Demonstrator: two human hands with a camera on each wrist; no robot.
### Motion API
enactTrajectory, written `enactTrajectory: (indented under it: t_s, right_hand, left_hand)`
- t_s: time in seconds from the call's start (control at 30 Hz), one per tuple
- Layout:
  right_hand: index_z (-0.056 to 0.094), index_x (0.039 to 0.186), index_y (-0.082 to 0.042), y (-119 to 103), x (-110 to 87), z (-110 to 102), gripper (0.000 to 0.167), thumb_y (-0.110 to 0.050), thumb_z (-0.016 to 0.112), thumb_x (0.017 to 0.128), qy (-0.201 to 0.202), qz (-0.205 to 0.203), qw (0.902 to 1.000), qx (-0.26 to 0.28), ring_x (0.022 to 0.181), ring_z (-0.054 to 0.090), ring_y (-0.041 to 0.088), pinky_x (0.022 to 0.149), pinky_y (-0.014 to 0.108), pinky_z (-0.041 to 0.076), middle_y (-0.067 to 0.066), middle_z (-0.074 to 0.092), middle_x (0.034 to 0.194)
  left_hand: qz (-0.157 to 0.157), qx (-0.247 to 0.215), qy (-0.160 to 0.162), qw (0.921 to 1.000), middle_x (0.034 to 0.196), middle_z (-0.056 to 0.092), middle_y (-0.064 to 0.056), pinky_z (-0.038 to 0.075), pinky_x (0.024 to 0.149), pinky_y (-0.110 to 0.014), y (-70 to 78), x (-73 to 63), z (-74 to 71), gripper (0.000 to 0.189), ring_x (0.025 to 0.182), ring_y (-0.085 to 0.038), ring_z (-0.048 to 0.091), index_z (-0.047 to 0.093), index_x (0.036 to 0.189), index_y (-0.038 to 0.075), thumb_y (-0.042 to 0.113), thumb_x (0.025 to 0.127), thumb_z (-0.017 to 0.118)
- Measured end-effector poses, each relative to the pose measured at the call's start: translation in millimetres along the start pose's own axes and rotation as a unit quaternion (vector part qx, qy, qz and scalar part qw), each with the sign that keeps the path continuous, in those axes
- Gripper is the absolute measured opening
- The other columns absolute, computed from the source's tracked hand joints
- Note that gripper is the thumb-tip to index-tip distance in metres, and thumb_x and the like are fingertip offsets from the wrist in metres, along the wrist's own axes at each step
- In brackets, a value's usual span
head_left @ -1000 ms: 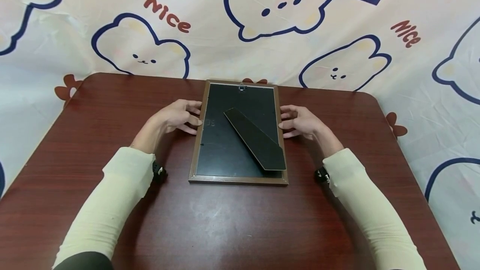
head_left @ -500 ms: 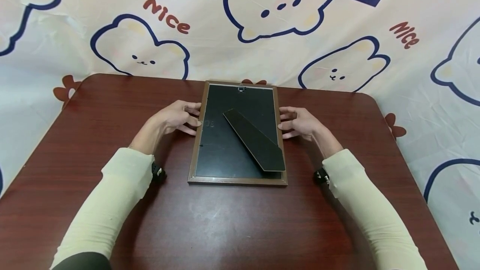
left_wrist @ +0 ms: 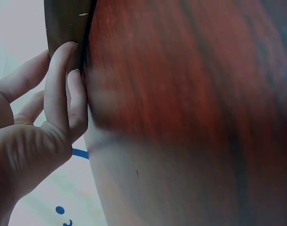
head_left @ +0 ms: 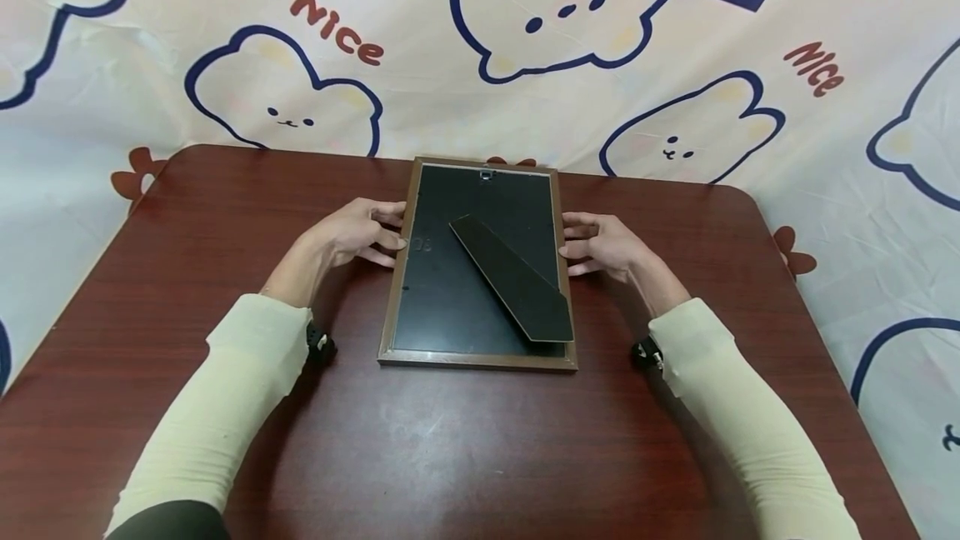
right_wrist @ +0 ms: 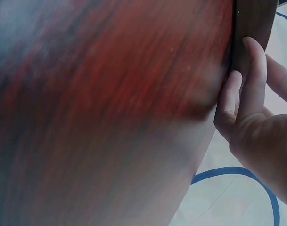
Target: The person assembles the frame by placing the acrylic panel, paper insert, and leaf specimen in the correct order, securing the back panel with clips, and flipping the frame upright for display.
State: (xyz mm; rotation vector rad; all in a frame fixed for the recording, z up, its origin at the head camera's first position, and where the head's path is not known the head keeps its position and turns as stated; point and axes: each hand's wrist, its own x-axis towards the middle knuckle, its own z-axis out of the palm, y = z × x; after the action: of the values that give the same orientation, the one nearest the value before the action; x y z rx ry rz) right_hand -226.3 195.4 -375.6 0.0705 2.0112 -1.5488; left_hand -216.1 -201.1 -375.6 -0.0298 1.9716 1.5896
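Observation:
A picture frame (head_left: 427,307) lies on the table with its black back up and its brown wooden rim around it. Its stand (head_left: 513,282) slants across the back, the wide end reaching the right rim near the lower corner. Beside the left rim is my left hand (head_left: 352,232), fingers spread and tips touching the frame's side. The left wrist view shows the thumb (left_wrist: 58,87) against that brown side edge. My right hand (head_left: 603,247) mirrors it at the right rim. In the right wrist view its fingertips rest on the side edge (right_wrist: 251,23).
The reddish-brown wooden table (head_left: 480,457) spreads around the frame. Behind it hangs a pale cloth (head_left: 420,107) printed with blue-outlined cartoon animals. A small metal hanger (head_left: 486,176) sits at the frame's far edge. Dark wrist devices (head_left: 320,346) show under both cuffs.
Both hands and the frame keep their places; only a slight shift of the head view shows.

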Motion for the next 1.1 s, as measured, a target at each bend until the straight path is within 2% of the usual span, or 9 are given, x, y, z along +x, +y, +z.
enactTrajectory:
  t_s: [0.5, 0.83, 1.1]
  right_hand:
    - [0.032, 0.16, -0.011, -1.1, -2.9, -0.6, 0.072, 0.007, 0.063, 0.097, 0.013, -0.006, 0.9995, 0.029, 0.103, 0.067, 0.02, 0.076, 0.035, 0.062, 0.021, 0.042, 0.152]
    - [0.04, 0.157, -0.016, -4.4, -4.9, -0.8, 0.071, 0.007, 0.065, 0.095, 0.036, -0.015, 0.9987, 0.033, 0.099, 0.07, 0.021, 0.075, 0.036, 0.062, 0.018, 0.046, 0.149]
    - [0.044, 0.155, -0.016, -9.3, -7.3, -1.6, 0.07, 0.007, 0.067, 0.094, 0.048, -0.038, 0.9977, 0.028, 0.096, 0.071, 0.021, 0.072, 0.036, 0.063, 0.019, 0.047, 0.148]
  left_hand:
    - [0.007, -0.021, 0.013, 0.9997, 0.155, 0.038, -0.022, 0.061, 0.08, -0.04, -0.9, -3.6, -1.0, 0.077, 0.102, -0.021, 0.066, 0.028, 0.161, 0.012, -0.009, 0.095, 0.063]
    - [0.03, -0.035, 0.022, 0.9987, 0.153, 0.04, -0.022, 0.062, 0.078, -0.039, 0.2, -5.2, -2.0, 0.077, 0.098, -0.018, 0.068, 0.032, 0.16, 0.014, -0.009, 0.094, 0.065]
    - [0.041, -0.053, 0.038, 0.997, 0.151, 0.041, -0.021, 0.062, 0.076, -0.037, 3.9, -8.2, -2.1, 0.078, 0.093, -0.015, 0.068, 0.035, 0.159, 0.018, -0.009, 0.093, 0.066]
